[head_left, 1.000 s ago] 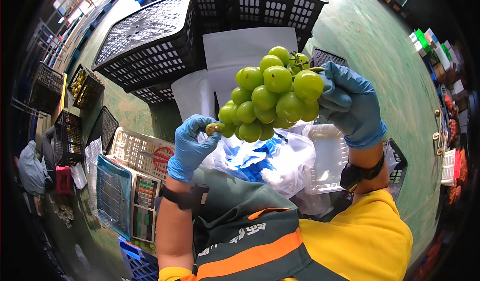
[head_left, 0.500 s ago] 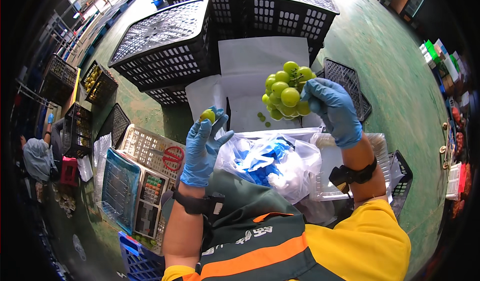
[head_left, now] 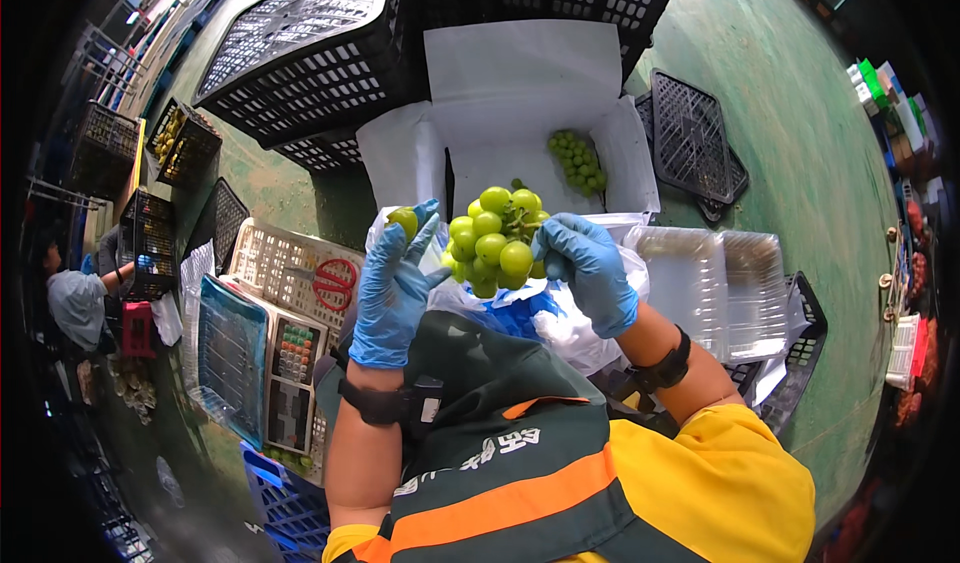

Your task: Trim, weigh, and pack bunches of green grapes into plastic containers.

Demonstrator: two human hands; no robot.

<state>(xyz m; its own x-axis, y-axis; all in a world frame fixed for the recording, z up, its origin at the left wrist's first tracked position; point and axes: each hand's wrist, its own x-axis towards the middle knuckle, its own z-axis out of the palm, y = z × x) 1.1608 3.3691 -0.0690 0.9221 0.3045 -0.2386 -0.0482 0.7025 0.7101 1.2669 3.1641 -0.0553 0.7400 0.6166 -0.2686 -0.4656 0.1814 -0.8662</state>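
Note:
My right hand [head_left: 590, 268], in a blue glove, holds a bunch of green grapes [head_left: 494, 238] up in front of my chest. A single green grape [head_left: 402, 222] sits pinched in the fingertips of my blue-gloved left hand [head_left: 392, 293], just left of the bunch. Behind the bunch stands a white paper-lined box [head_left: 520, 133] with another green grape bunch [head_left: 577, 160] lying inside. Below my hands is a white and blue plastic bag [head_left: 555, 318].
Black plastic crates [head_left: 310, 58] stand at the back. Red-handled scissors [head_left: 333, 281] lie on a white tray, beside a weighing scale [head_left: 255, 348] on my left. Clear plastic trays [head_left: 720, 283] sit on my right. A person [head_left: 75, 298] crouches far left by grape crates.
The bunch has been lowered and moved left, away from the camera. My left hand has pulled one grape off it and now holds that grape apart.

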